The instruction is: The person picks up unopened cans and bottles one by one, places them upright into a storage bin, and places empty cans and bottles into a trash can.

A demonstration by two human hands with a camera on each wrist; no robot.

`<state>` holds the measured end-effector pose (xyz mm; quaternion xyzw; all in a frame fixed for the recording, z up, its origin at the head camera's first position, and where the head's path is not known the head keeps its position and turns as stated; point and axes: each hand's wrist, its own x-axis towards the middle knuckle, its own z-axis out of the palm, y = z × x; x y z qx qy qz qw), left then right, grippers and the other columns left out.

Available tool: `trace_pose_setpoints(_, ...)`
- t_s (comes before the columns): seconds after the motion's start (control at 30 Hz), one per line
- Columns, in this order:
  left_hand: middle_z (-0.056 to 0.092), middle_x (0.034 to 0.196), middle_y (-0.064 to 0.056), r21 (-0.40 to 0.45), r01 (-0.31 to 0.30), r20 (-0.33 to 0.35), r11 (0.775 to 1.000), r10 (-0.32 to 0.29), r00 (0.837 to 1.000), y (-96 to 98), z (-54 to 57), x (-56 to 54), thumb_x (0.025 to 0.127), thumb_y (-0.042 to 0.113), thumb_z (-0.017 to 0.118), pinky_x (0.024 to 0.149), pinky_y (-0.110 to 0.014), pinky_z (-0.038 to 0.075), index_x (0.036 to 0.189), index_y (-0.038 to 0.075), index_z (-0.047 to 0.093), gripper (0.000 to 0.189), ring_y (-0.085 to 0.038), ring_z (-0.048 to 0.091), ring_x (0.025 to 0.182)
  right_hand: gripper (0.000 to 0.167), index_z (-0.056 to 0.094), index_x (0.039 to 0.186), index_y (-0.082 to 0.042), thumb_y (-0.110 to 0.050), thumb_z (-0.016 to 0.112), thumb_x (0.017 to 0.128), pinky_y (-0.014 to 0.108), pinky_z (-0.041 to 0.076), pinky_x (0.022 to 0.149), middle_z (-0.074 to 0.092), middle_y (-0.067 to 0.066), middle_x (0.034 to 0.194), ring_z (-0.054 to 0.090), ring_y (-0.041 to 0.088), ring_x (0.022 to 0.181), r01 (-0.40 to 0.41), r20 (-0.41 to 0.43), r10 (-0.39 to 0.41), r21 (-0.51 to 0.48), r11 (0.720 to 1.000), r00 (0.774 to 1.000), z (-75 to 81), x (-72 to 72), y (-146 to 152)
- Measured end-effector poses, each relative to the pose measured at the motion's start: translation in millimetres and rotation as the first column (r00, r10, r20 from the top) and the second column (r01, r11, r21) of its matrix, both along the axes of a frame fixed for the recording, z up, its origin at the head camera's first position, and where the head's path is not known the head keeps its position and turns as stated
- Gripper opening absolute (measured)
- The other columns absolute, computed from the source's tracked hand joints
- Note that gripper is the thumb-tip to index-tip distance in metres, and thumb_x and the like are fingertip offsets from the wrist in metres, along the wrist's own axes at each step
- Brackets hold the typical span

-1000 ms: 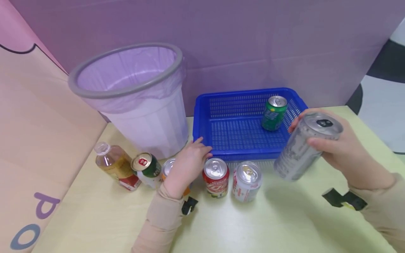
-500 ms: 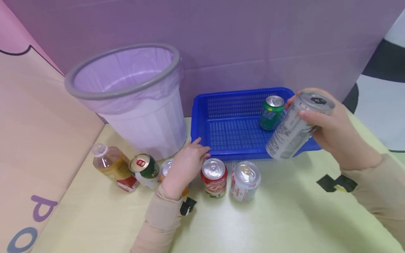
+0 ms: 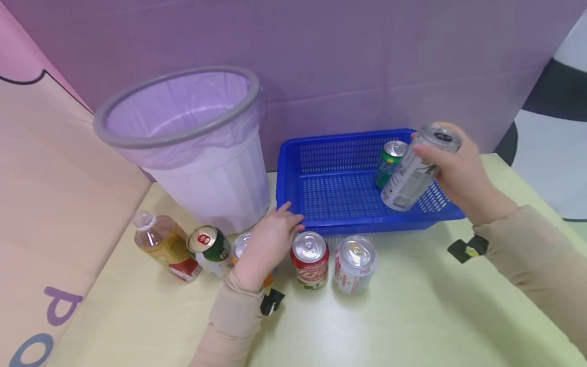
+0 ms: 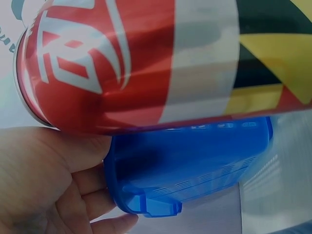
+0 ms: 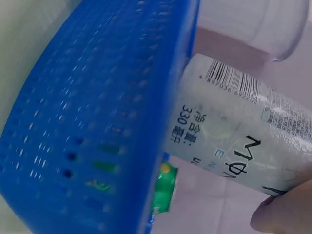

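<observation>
My right grip [image 3: 458, 171] is clamped around the silver can [image 3: 408, 181], holding it tilted. In the last second it has gone from above the surface [image 3: 403, 321] to over the right part of the blue basket [image 3: 357, 224], so I judge the transfer nearly made, though nothing is released yet. A green can [image 3: 387, 164] stands in the basket just behind it. My left grip [image 3: 270, 234] is at the basket's near-left corner; whether it pinches the rim, I can't tell. Farther left stands the white bin [image 3: 220, 178], lined with a thin bag.

Basket [image 3: 335, 196] in all three views
</observation>
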<state>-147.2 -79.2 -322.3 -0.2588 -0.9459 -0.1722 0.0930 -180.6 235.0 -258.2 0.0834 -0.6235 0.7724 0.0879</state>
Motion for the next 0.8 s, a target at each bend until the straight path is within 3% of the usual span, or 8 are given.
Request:
trace_pose_setpoints(0.07, 0.069, 0.111, -0.012, -0.004, 0.005, 0.0, 1.0, -0.005, 1.0, -0.4, 0.0, 0.4, 0.091, 0.018, 0.062, 0.109, -0.049, 0.035, 0.111, 0.003, 0.068, 0.026, -0.03, 0.051, 0.126, 0.035, 0.05, 0.113, -0.016, -0.003, 0.067, 0.086, 0.018, 0.05, 0.073, 0.063, -0.004, 0.098, 0.059, 0.009, 0.088, 0.053, 0.038, -0.057, 0.089, 0.995, 0.998, -1.5, -3.2, 1.0)
trace_pose_setpoints(0.13, 0.069, 0.111, -0.012, -0.004, 0.012, -0.003, 1.0, -0.012, 1.0, -0.7, -0.4, 0.4, 0.091, 0.018, 0.062, 0.109, -0.05, 0.035, 0.11, 0.002, 0.068, 0.026, -0.031, 0.051, 0.126, 0.037, 0.05, 0.115, -0.021, -0.01, 0.07, 0.085, 0.018, 0.05, 0.073, 0.061, -0.009, 0.098, 0.058, 0.006, 0.088, 0.104, 0.073, -0.124, 0.237, 0.966, 0.99, -3.0, -5.7, 1.8)
trace_pose_setpoints(0.2, 0.069, 0.11, -0.013, 0.01, 0.017, -0.008, 1.0, -0.017, 1.0, -0.7, -0.9, 0.4, 0.09, 0.017, 0.063, 0.11, -0.05, 0.034, 0.109, 0.001, 0.069, 0.025, -0.031, 0.052, 0.125, 0.039, 0.049, 0.117, -0.026, -0.018, 0.071, 0.086, 0.022, 0.048, 0.08, 0.058, -0.012, 0.099, 0.055, 0.005, 0.092, 0.125, 0.089, -0.17, 0.378, 0.917, 0.981, -4.8, -8.4, 2.5)
trace_pose_setpoints(0.3, 0.07, 0.107, -0.013, 0.04, 0.027, -0.026, 0.999, -0.026, 0.999, -0.4, -1.4, -0.1, 0.089, 0.015, 0.065, 0.11, -0.048, 0.035, 0.106, 0.0, 0.07, 0.023, -0.032, 0.056, 0.121, 0.044, 0.047, 0.122, -0.028, -0.029, 0.071, 0.085, 0.039, 0.043, 0.096, 0.055, -0.015, 0.103, 0.051, 0.007, 0.101, 0.132, 0.093, -0.214, 0.536, 0.834, 0.973, -7.4, -11.7, 3.2)
trace_pose_setpoints(0.37, 0.07, 0.103, -0.013, 0.062, 0.036, -0.04, 0.997, -0.034, 0.999, -0.2, -1.4, -0.1, 0.089, 0.013, 0.065, 0.105, -0.044, 0.042, 0.104, 0.0, 0.07, 0.021, -0.03, 0.061, 0.112, 0.05, 0.046, 0.126, -0.026, -0.035, 0.071, 0.084, 0.051, 0.037, 0.102, 0.053, -0.015, 0.106, 0.047, 0.009, 0.106, 0.122, 0.098, -0.221, 0.59, 0.798, 0.97, -8.8, -13.4, 3.6)
trace_pose_setpoints(0.47, 0.07, 0.099, -0.012, 0.079, 0.045, -0.048, 0.996, -0.041, 0.998, 0.0, -1.4, 0.0, 0.088, 0.013, 0.066, 0.094, -0.038, 0.051, 0.103, 0.0, 0.071, 0.02, -0.027, 0.065, 0.099, 0.058, 0.043, 0.132, -0.02, -0.037, 0.072, 0.083, 0.058, 0.032, 0.105, 0.052, -0.014, 0.107, 0.046, 0.012, 0.108, 0.102, 0.117, -0.213, 0.601, 0.793, 0.97, -10.7, -15.7, 4.6)
trace_pose_setpoints(0.6, 0.07, 0.096, -0.011, 0.087, 0.046, -0.035, 0.995, -0.043, 0.998, -0.3, -1.4, 0.3, 0.089, 0.014, 0.066, 0.086, -0.035, 0.054, 0.103, 0.0, 0.071, 0.02, -0.025, 0.065, 0.093, 0.067, 0.041, 0.135, -0.012, -0.038, 0.073, 0.081, 0.05, 0.037, 0.103, 0.053, -0.009, 0.11, 0.048, 0.008, 0.103, 0.076, 0.129, -0.204, 0.639, 0.766, 0.971, -13.7, -19.0, 5.4)
trace_pose_setpoints(0.8, 0.07, 0.094, -0.01, 0.085, 0.055, -0.046, 0.995, -0.051, 0.998, -1.1, -0.9, 1.6, 0.089, 0.013, 0.065, 0.085, -0.036, 0.054, 0.103, 0.0, 0.071, 0.02, -0.025, 0.065, 0.09, 0.072, 0.045, 0.136, -0.007, -0.039, 0.076, 0.078, 0.027, 0.045, 0.086, 0.055, 0.012, 0.122, 0.052, 0.009, 0.097, 0.055, 0.108, -0.208, 0.758, 0.65, 0.972, -18.1, -23.4, 3.9)
